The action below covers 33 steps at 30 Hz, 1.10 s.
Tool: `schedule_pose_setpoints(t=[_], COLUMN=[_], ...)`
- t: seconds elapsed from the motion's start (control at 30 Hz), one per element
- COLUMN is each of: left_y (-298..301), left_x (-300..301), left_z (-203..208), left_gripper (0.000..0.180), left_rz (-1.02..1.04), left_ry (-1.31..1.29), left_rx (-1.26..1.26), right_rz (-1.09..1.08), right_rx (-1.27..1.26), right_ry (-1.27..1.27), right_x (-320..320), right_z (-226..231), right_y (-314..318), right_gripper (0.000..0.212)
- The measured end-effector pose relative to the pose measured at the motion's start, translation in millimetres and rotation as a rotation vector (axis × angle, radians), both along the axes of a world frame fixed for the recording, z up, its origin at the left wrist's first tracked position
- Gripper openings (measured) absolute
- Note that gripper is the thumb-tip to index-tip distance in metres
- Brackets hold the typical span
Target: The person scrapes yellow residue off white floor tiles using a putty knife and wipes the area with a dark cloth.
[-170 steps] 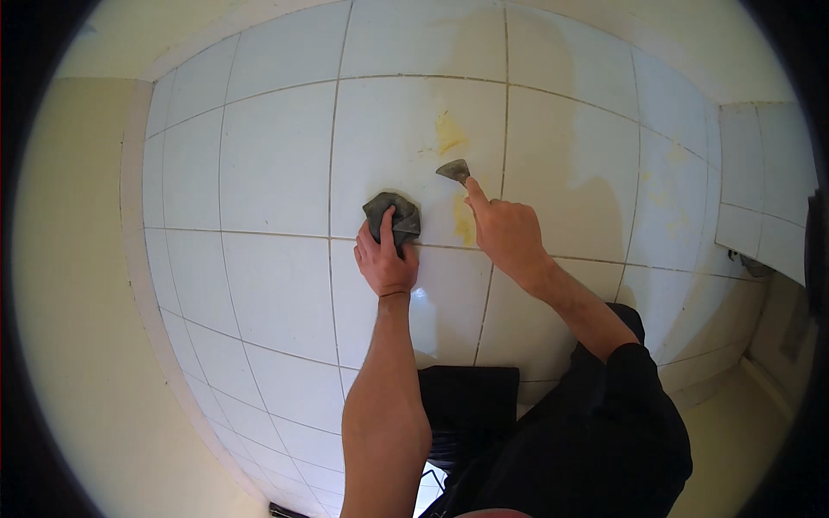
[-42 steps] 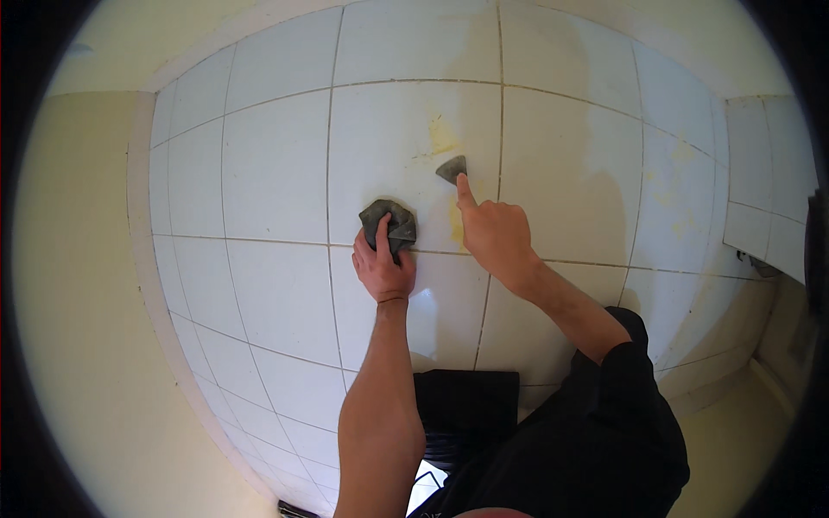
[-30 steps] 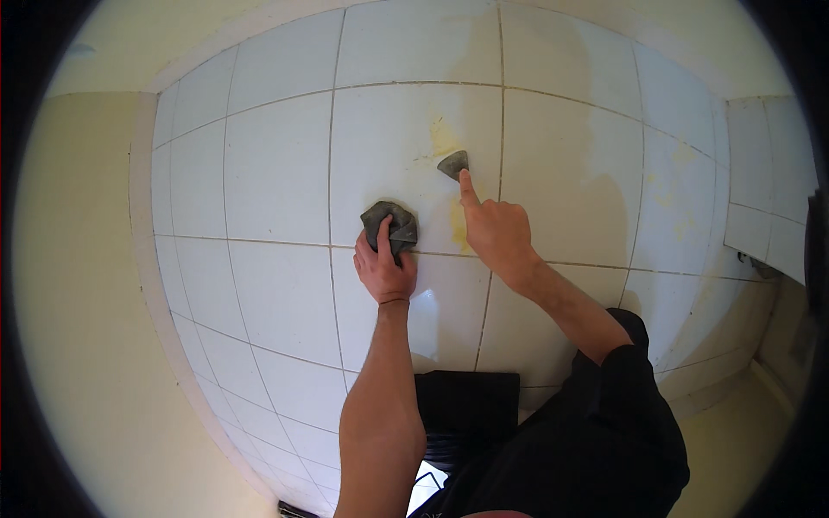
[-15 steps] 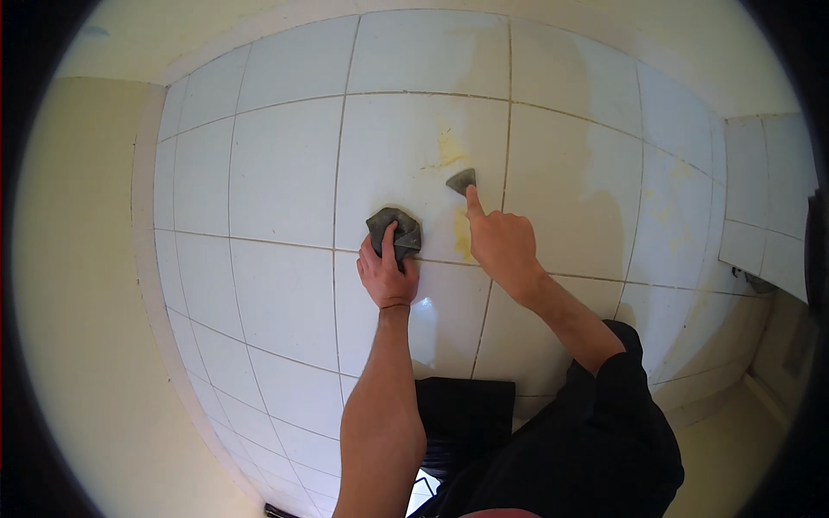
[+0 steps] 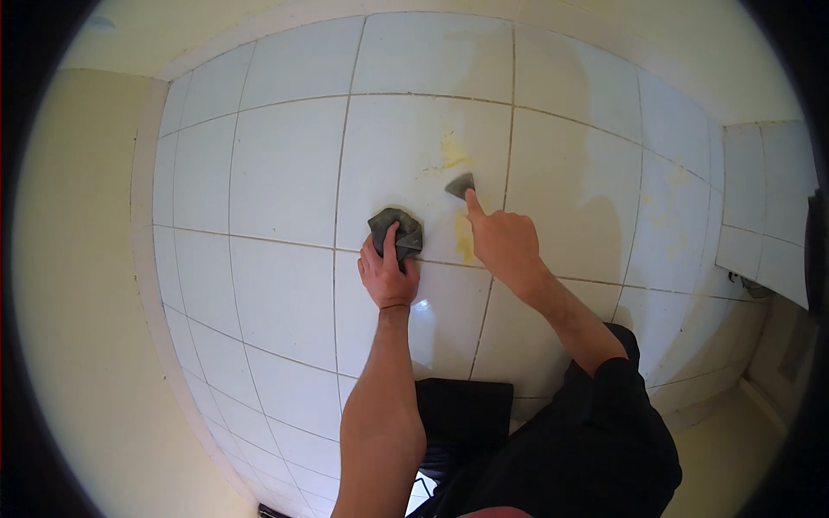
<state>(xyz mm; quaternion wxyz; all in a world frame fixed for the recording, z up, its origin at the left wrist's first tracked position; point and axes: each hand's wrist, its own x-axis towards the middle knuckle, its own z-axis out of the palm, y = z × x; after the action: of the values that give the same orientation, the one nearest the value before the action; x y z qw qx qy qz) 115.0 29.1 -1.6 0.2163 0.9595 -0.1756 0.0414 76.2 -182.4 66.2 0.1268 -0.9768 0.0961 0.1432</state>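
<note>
My left hand (image 5: pixel 389 274) is closed on a folded dark grey cloth (image 5: pixel 395 231), its index finger stretched over the top. The cloth rests against the white tiles (image 5: pixel 285 164). To its right, my right hand (image 5: pixel 505 246) grips a small scraper with a grey, fan-shaped blade (image 5: pixel 460 185). The index finger lies along the scraper toward the blade, and its handle is hidden in the hand. Yellow residue (image 5: pixel 452 151) marks the tile just beyond the blade. Another yellow streak (image 5: pixel 464 237) lies between the two hands.
Cream walls (image 5: pixel 95 242) border the tiles. A raised tiled block (image 5: pixel 760 203) stands at the right, with a small dark object (image 5: pixel 749 285) beneath its near edge. Fainter yellow marks (image 5: pixel 665 211) show on the tiles toward that side. Dark clothing (image 5: pixel 587 432) fills the lower right.
The view has shifted slightly. The scraper blade sits a touch farther left relative to the tiles, while my left hand and the cloth have barely moved.
</note>
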Motion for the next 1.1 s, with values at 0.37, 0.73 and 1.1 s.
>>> schedule_pose_setpoints(t=[0.37,0.73,1.1], left_y=[-3.7,0.0,1.3], left_x=[-1.4,0.2,-0.3], left_z=[0.9,-0.6,0.4], left_gripper=[0.065,0.066,0.066], left_rz=[0.002,-0.002,-0.001], left_ry=[0.011,-0.012,0.027], left_rx=[-0.011,-0.004,-0.028], right_rz=[-0.044,-0.03,-0.068], right_rx=[-0.015,-0.042,-0.079], right_ry=[-0.039,-0.09,-0.073], right_x=[-2.9,0.1,-0.1], right_z=[-7.2,-16.6,-5.7], right_y=[18.3,5.0,6.3], right_gripper=[0.066,0.067,0.066])
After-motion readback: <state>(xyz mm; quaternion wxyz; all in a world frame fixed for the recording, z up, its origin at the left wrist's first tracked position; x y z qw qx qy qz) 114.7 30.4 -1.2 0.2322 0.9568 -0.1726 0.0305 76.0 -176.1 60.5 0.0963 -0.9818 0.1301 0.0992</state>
